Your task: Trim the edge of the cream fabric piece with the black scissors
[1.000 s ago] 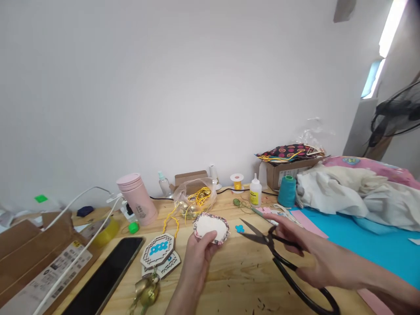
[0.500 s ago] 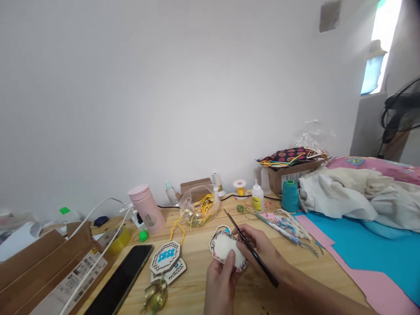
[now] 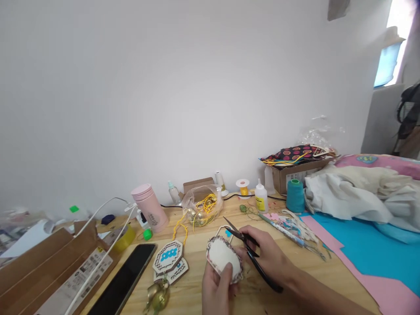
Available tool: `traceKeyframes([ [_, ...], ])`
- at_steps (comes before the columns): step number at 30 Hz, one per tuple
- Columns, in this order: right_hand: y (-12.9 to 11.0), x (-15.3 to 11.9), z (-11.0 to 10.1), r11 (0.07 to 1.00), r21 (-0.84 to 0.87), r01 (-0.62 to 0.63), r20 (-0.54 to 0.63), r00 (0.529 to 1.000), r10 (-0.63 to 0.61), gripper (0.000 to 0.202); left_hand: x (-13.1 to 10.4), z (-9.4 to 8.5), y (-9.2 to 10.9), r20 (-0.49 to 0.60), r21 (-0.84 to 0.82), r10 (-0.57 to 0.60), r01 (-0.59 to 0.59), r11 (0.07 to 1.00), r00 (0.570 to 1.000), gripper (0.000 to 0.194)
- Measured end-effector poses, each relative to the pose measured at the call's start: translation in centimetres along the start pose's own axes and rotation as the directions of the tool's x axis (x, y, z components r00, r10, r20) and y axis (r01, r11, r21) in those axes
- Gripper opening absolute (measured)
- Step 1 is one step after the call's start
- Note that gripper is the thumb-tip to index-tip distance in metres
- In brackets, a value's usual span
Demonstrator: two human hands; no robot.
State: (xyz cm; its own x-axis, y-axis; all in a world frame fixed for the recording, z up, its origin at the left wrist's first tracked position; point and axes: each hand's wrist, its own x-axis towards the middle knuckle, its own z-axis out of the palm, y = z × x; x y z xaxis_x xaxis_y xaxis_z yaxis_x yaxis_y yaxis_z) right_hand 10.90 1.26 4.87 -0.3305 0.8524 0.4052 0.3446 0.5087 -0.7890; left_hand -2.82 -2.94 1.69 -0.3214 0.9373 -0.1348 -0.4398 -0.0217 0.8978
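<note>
My left hand [image 3: 215,288] grips a rounded white padded piece [image 3: 221,257] with gathered patterned fabric round its rim, thumb lying on the white face. In my right hand [image 3: 269,251] is a pair of black-handled scissors [image 3: 267,279], blades parted and pointing up and left beside the padded piece. My right fingertips are close to the piece's right edge; whether they touch it I cannot tell. Just behind it lies a wooden frame [image 3: 220,228] with a blue patch, partly covered by the piece. To the left rest octagonal wooden ornaments [image 3: 168,256] with blue inlays and a brass bell-like pendant [image 3: 158,296].
A black phone [image 3: 123,280] and a cardboard box [image 3: 49,267] are at left. Behind stand a pink cup [image 3: 150,210], a bag of bells and yellow cord [image 3: 202,208], a glue bottle [image 3: 261,197] and teal thread [image 3: 295,197]. Blue sheets [image 3: 367,249] cover the right.
The scissors' blades, together before, are now parted. The padded piece has tilted and shifted slightly left and down in my left hand. The whole view has turned slightly left.
</note>
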Motion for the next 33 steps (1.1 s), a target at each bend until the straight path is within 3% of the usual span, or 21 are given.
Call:
traceKeyframes([
  [4,0.5,0.4,-0.2,0.999,-0.036,-0.025,-0.012,1.0,0.024,0.018,-0.2,-0.2,0.9,0.028,0.076,0.007,-0.009,0.997,1.0,0.05],
  [10,0.7,0.2,-0.1,0.992,-0.129,-0.014,0.008,1.0,0.016,0.018,0.4,-0.6,1.4,0.075,-0.025,-0.095,0.097,0.995,0.993,0.051],
  [15,0.3,-0.1,-0.5,0.962,-0.273,0.009,0.008,1.0,-0.007,0.032,0.4,-0.8,1.3,-0.026,-0.063,-0.019,0.017,0.998,0.999,0.042],
  [24,0.9,-0.5,0.3,0.886,-0.462,0.05,0.138,0.99,0.016,0.022,0.2,-0.9,1.0,0.014,-0.054,0.011,-0.01,0.998,1.0,0.04],
  [28,1.1,-0.3,0.5,0.862,-0.507,0.022,0.134,0.99,0.054,0.019,0.2,-1.0,0.8,0.068,-0.009,-0.025,0.025,1.0,0.997,0.05],
  [33,0.9,-0.3,0.5,0.846,-0.533,0.02,0.144,0.987,0.068,0.018,0.3,-1.0,0.7,0.048,-0.047,0.003,0.0,0.999,0.999,0.05],
])
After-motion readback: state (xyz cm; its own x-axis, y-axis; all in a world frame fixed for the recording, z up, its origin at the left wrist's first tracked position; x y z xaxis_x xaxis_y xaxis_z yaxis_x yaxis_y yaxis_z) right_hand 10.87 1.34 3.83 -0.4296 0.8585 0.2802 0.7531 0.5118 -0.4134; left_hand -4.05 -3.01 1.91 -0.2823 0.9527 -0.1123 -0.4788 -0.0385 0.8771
